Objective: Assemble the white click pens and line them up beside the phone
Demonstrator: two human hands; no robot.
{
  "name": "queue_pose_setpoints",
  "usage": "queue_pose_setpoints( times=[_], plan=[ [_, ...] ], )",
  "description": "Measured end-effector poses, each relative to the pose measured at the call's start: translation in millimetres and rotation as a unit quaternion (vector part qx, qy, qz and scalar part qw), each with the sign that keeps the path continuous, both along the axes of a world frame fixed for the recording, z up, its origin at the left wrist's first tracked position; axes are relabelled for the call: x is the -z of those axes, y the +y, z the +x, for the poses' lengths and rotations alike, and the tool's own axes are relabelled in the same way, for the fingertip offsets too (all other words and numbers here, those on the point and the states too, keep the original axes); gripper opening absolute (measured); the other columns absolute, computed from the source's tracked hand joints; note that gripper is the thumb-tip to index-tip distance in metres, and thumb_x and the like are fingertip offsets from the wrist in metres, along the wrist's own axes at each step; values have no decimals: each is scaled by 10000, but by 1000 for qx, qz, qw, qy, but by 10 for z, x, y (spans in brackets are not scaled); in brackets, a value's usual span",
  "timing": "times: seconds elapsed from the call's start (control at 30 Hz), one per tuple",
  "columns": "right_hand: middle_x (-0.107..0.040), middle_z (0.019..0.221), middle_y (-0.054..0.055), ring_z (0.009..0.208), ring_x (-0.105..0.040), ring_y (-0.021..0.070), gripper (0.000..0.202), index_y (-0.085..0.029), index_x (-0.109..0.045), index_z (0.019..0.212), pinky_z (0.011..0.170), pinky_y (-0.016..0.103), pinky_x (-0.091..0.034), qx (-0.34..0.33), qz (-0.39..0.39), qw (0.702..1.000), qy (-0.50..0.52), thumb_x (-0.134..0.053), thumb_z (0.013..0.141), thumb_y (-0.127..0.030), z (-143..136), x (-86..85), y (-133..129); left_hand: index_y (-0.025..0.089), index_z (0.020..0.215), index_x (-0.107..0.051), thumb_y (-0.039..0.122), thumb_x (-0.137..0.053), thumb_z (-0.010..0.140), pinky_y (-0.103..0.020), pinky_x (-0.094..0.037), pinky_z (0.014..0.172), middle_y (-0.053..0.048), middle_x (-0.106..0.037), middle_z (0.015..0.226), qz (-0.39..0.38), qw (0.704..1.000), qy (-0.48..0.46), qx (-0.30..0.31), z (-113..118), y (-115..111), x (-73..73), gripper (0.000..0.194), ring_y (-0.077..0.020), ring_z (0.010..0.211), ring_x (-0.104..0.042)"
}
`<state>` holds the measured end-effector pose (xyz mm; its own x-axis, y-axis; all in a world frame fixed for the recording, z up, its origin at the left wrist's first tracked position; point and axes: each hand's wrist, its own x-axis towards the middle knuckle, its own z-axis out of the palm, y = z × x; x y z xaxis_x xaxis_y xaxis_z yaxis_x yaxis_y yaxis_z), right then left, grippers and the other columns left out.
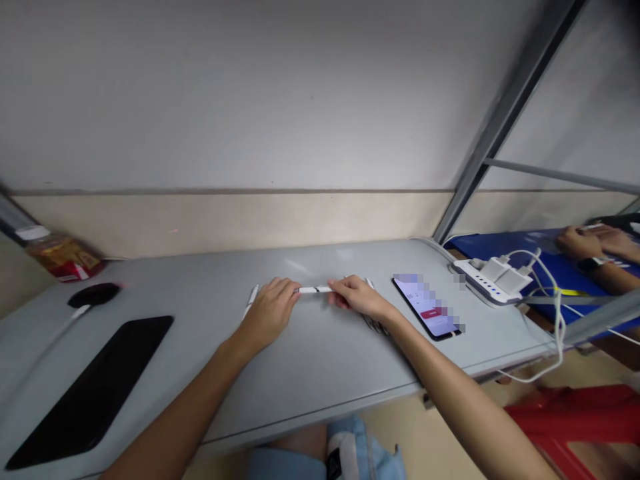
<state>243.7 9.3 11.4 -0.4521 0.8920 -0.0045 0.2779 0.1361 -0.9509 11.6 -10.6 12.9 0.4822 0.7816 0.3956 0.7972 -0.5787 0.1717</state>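
Note:
A slim white pen (307, 290) with a dark band near its middle lies level between my two hands, just above the grey desk (320, 373). My left hand (270, 308) is closed on its left end, knuckles up. The other end is pinched between the thumb and fingers of my right hand (357, 297). Behind the left hand, part of a white stick-like thing (251, 298) shows. Several thin white and dark pieces (374, 325) lie under and beside the right hand, mostly covered, so their kind cannot be made out.
A lit phone (425, 305) lies right of my hands, near a white power strip (487, 283) with chargers and loose cables. On the left are a black mat (95, 393), a round black pad (95, 295) and a bottle (63, 255). Another person's hands (595, 243) are over a blue table.

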Motion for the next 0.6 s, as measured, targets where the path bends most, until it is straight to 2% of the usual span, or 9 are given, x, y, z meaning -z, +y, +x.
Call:
queue_pose_setpoints(
  times=[0.1,0.17,0.23,0.3,0.4,0.47,0.53,0.6],
  plan=[
    [-409,519,-38,461,-311,89,536,-160,-582,662,470,250,-226,-12,-50,998,41,-439,886,-625,-13,20,6,191,904,-566,249,-284,985,-338,-376,740,-61,-632,854,9,999,33,-13,11,-13,13,299,-207,817,-537],
    [-391,535,-44,471,-301,90,507,-170,-544,662,472,248,-224,-14,-50,998,42,-446,888,-612,-12,18,5,193,834,-544,185,-298,960,-334,-366,726,-51,-630,788,-1,999,46,-18,16,-17,28,276,-199,759,-548],
    [-391,555,-43,500,-322,95,480,-175,-528,664,498,243,-252,-19,3,1000,13,-443,903,-582,-8,3,-6,198,789,-529,135,-320,924,-325,-362,705,-43,-622,733,-20,999,41,-23,15,-15,44,257,-194,718,-557],
    [-429,585,-35,552,-370,105,441,-174,-546,679,547,241,-287,-15,99,994,-33,-445,922,-528,-10,-22,-29,205,771,-530,135,-333,907,-310,-362,675,-36,-612,698,-43,998,21,-28,7,-9,57,250,-190,692,-561],
    [-567,707,-7,648,-464,123,328,-181,-630,811,625,244,-339,17,208,976,-61,-462,938,-432,-26,-59,-65,211,768,-539,187,-329,917,-295,-363,640,-20,-596,673,-64,997,-21,-40,-3,0,68,258,-180,651,-547],
    [-644,889,28,736,-527,136,247,-194,-655,966,682,250,-384,35,229,972,-32,-515,917,-392,-34,-64,-72,209,781,-538,212,-322,925,-291,-371,642,-13,-591,684,-64,996,-47,-45,-6,4,66,259,-174,647,-538],
    [-651,1024,54,807,-562,147,309,-206,-624,1118,721,257,-417,52,218,974,1,-594,868,-386,-32,-47,-56,207,795,-536,245,-312,941,-292,-381,657,-16,-587,710,-57,996,-58,-42,-7,9,59,270,-174,673,-535],
    [-658,917,48,750,-565,147,334,-188,-630,1109,686,259,-425,55,182,982,-3,-575,875,-420,-19,-17,-26,205,813,-540,282,-300,960,-300,-392,687,-23,-584,742,-43,997,-53,-36,-12,18,51,292,-180,714,-536]
  ],
)
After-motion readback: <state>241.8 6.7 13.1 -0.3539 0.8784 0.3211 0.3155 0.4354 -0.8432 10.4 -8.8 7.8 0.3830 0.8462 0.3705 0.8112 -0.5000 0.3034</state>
